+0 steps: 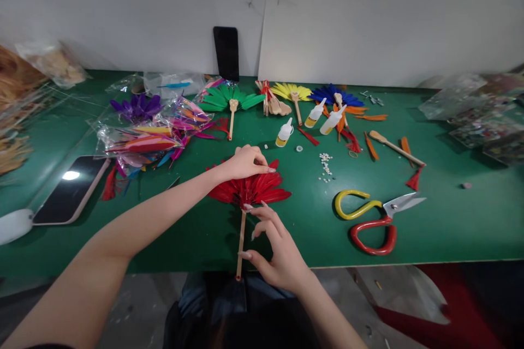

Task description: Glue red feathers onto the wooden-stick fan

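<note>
A red feather fan on a thin wooden stick lies on the green table in front of me. My left hand rests on the fan's top edge, fingers curled and pinching a red feather. My right hand is at the stick just below the fan, thumb against the wood and the other fingers spread above it.
Scissors with one yellow and one red handle lie to the right. Glue bottles, small white beads, finished green, yellow and blue fans, bags of coloured feathers and a phone lie around.
</note>
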The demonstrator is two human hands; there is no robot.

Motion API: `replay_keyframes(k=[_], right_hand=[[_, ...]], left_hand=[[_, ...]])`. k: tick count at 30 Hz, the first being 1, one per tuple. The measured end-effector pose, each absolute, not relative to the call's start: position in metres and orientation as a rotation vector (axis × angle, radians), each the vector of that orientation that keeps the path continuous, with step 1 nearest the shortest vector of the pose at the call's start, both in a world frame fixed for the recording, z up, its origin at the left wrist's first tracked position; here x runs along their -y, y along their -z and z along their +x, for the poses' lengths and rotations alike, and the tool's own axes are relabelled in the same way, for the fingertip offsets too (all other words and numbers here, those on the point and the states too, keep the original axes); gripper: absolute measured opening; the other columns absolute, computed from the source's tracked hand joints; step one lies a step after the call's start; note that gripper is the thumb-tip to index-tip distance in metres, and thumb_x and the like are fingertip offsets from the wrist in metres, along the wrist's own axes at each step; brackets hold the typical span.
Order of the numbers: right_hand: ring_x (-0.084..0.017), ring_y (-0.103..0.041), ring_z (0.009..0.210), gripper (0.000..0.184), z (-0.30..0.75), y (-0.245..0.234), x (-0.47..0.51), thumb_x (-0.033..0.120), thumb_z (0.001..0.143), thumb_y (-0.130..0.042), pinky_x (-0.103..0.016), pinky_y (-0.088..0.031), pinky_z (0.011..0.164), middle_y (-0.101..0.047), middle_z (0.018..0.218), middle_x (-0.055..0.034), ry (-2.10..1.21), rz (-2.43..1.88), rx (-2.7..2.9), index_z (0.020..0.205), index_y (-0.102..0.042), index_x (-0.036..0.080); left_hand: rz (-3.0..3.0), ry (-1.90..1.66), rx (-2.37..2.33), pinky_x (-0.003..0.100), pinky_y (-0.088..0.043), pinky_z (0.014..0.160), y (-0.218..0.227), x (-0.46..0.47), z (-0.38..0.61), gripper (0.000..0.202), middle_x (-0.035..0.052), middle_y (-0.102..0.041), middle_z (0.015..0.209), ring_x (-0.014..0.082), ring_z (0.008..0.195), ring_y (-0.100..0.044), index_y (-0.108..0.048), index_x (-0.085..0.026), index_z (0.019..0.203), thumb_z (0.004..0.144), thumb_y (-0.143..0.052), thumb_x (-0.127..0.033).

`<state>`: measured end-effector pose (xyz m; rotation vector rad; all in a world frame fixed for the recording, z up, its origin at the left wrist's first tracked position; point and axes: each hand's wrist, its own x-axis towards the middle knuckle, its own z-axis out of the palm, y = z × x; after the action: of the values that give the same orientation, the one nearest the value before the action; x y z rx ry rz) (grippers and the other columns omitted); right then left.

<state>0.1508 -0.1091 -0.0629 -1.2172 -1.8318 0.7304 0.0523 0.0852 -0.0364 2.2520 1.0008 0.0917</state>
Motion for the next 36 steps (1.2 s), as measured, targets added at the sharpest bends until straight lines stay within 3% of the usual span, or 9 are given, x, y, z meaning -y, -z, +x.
replay_keyframes(k=[7, 14, 30, 36], right_hand=[[-0.028, -0.038, 0.131, 0.024, 0.148, 0.061, 0.105, 0.036, 0.083, -0.062, -0.049, -0.039, 0.105, -0.047, 0.131, -0.0141, -0.755, -1.240, 1.910, 0.094, -0.045, 0.023], [-0.026, -0.040, 0.130, 0.026, 0.147, 0.059, 0.103, 0.036, 0.083, -0.063, -0.046, -0.039, 0.106, -0.046, 0.130, -0.0142, -0.776, -1.238, 1.910, 0.095, -0.044, 0.022], [-0.027, -0.039, 0.130, 0.030, 0.144, 0.061, 0.100, 0.040, 0.082, -0.063, -0.046, -0.045, 0.101, -0.045, 0.132, -0.0156, -0.731, -1.277, 1.922, 0.098, -0.045, 0.021], [-0.028, -0.037, 0.132, 0.029, 0.146, 0.060, 0.100, 0.040, 0.083, -0.063, -0.047, -0.042, 0.103, -0.043, 0.134, -0.0157, -0.717, -1.250, 1.912, 0.097, -0.045, 0.022]], left_hand=[[2.231, -0.071, -0.980, 0.042, -0.032, 0.088, 0.034, -0.088, 0.052, 0.030, 0.0059, -0.064, 0.092, 0.0230, 0.089, -0.055, -0.073, -0.020, 0.071, 0.079, -0.062, -0.047], [2.254, -0.077, -0.951, 0.041, -0.032, 0.086, 0.036, -0.088, 0.052, 0.033, 0.0053, -0.065, 0.086, 0.0241, 0.088, -0.056, -0.072, -0.020, 0.066, 0.076, -0.063, -0.050], [2.377, -0.167, -1.023, 0.033, -0.029, 0.074, 0.042, -0.084, 0.054, 0.033, 0.0023, -0.053, 0.075, 0.0217, 0.082, -0.047, -0.063, -0.018, 0.066, 0.069, -0.072, -0.050], [2.356, -0.455, -1.108, 0.033, -0.033, 0.079, 0.028, -0.082, 0.043, 0.028, 0.0025, -0.059, 0.079, 0.0198, 0.083, -0.050, -0.060, -0.019, 0.077, 0.086, -0.053, -0.044]])
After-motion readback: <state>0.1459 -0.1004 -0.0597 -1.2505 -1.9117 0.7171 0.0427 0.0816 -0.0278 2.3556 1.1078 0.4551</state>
